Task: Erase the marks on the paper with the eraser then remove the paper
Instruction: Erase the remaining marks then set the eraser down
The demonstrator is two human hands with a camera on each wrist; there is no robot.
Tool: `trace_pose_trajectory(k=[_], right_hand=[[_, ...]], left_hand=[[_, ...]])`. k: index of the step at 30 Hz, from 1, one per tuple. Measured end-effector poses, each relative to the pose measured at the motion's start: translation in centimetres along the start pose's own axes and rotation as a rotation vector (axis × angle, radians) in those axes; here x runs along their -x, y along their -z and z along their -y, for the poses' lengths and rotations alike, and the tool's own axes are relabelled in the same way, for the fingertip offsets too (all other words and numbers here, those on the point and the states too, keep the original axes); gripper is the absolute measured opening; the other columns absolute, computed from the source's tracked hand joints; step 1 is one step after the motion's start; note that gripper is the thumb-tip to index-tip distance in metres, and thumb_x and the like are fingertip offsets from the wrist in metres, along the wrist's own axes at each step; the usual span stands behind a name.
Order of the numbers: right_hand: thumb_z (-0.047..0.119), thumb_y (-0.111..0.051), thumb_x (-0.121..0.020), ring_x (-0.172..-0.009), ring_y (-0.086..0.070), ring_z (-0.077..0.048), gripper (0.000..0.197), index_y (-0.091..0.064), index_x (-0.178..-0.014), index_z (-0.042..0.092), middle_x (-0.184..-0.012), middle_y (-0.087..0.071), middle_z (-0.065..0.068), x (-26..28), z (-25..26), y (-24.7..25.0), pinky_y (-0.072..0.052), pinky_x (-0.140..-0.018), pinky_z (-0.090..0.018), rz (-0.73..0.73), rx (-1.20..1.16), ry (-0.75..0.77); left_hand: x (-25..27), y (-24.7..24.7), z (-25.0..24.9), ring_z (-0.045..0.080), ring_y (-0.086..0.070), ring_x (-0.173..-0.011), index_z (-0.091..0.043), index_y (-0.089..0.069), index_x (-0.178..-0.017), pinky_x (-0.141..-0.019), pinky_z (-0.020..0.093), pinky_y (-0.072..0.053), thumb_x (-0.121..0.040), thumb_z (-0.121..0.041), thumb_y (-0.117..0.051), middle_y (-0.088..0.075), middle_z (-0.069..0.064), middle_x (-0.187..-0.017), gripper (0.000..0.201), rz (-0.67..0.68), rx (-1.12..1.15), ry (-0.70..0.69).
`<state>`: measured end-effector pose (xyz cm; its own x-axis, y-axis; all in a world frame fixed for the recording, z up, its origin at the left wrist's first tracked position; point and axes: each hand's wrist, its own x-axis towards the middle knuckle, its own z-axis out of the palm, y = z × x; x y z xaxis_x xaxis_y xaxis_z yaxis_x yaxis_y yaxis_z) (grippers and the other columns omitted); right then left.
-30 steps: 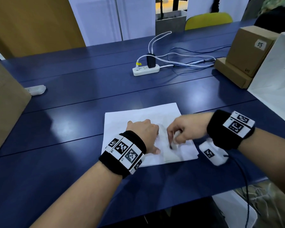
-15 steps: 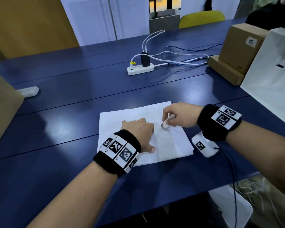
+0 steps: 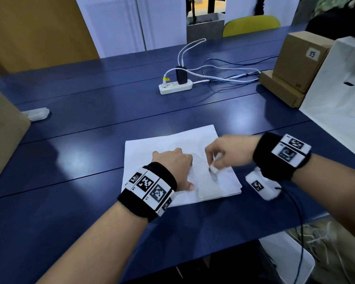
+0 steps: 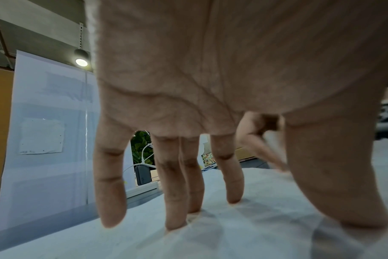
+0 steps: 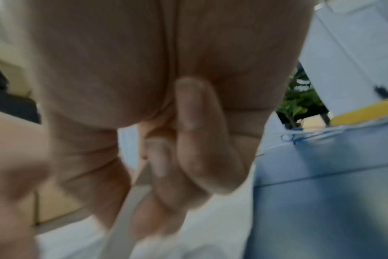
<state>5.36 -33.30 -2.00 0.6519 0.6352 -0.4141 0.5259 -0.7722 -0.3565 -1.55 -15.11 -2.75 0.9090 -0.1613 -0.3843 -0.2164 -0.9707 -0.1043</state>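
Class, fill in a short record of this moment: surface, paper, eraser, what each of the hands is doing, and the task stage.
surface: dark blue table
paper: white crumpled sheet of paper, lying flat on the table
eraser: small white eraser, tip on the paper
left hand: fingers spread, pressing the paper down
right hand: pinching the eraser
task stage: erasing; paper not yet removed

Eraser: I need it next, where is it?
Head view: the eraser is pinched in the right hand, pressed on the paper, right of the left hand.
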Motion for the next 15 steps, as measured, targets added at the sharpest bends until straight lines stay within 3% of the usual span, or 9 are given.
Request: trace_pose_trajectory(k=[2,3,5,7,9,13,15], right_hand=[[0.024,-0.066,-0.083,-0.074,-0.063,-0.015,0.011,-0.069,-0.093,0.025,-0.081,-0.072,-0.001,0.9,0.6,-0.6,-0.051,-0.071,-0.029,0.146,0.011,0.047],[0.025,-0.065,-0.083,-0.073,-0.063,-0.013,0.012,-0.07,-0.094,0.026,-0.081,-0.072,-0.001,1.0,0.6,-0.5,-0.051,-0.072,-0.029,0.152,0.014,0.048],[0.024,-0.064,-0.086,-0.071,-0.06,-0.009,0.009,-0.07,-0.093,0.025,-0.076,-0.069,0.004,-0.1,0.1,0.1,-0.047,-0.068,-0.027,0.028,0.024,0.019],[0.025,-0.06,-0.089,-0.081,-0.059,-0.014,0.005,-0.063,-0.088,0.03,-0.08,-0.063,0.008,-1.1,-0.6,0.8,-0.044,-0.072,-0.029,-0.159,0.059,-0.059],[0.026,-0.058,-0.089,-0.084,-0.058,-0.016,0.007,-0.06,-0.085,0.032,-0.08,-0.061,0.009,-1.3,-1.0,0.8,-0.045,-0.073,-0.03,-0.204,0.079,-0.077],[0.025,-0.066,-0.082,-0.067,-0.059,-0.006,0.012,-0.071,-0.093,0.026,-0.079,-0.072,0.0,0.9,0.5,-0.5,-0.048,-0.067,-0.026,0.186,-0.016,0.083],[0.025,-0.067,-0.083,-0.067,-0.058,-0.006,0.012,-0.072,-0.094,0.027,-0.074,-0.07,0.002,0.7,0.6,-0.4,-0.047,-0.065,-0.023,0.17,0.012,0.087]], left_hand=[[0.0,-0.1,0.0,0.025,-0.058,-0.105,-0.031,-0.05,-0.126,-0.089,0.045,-0.038,-0.074,-0.063,-0.066,-0.049,-0.002,-0.122,0.063,0.002,0.003,0.0],[0.0,-0.1,0.0,0.025,-0.058,-0.106,-0.031,-0.05,-0.126,-0.089,0.045,-0.038,-0.074,-0.064,-0.066,-0.049,-0.002,-0.122,0.064,0.002,0.002,-0.001],[0.0,0.0,0.0,0.025,-0.058,-0.106,-0.031,-0.05,-0.127,-0.091,0.045,-0.038,-0.074,-0.063,-0.066,-0.049,-0.002,-0.123,0.064,0.0,-0.004,-0.002],[0.1,0.1,0.0,0.025,-0.058,-0.106,-0.031,-0.05,-0.127,-0.092,0.045,-0.038,-0.074,-0.062,-0.066,-0.05,-0.002,-0.123,0.064,0.003,0.002,-0.003],[0.1,0.1,0.1,0.024,-0.058,-0.106,-0.031,-0.049,-0.128,-0.091,0.045,-0.038,-0.075,-0.062,-0.066,-0.049,-0.002,-0.124,0.064,0.003,0.005,-0.003],[0.0,-0.1,0.1,0.025,-0.058,-0.107,-0.031,-0.049,-0.129,-0.09,0.045,-0.038,-0.074,-0.064,-0.066,-0.049,-0.001,-0.124,0.066,0.004,-0.004,-0.007],[0.0,0.0,0.0,0.025,-0.058,-0.107,-0.031,-0.05,-0.128,-0.09,0.045,-0.038,-0.074,-0.064,-0.066,-0.049,-0.001,-0.124,0.066,0.003,-0.012,-0.008]])
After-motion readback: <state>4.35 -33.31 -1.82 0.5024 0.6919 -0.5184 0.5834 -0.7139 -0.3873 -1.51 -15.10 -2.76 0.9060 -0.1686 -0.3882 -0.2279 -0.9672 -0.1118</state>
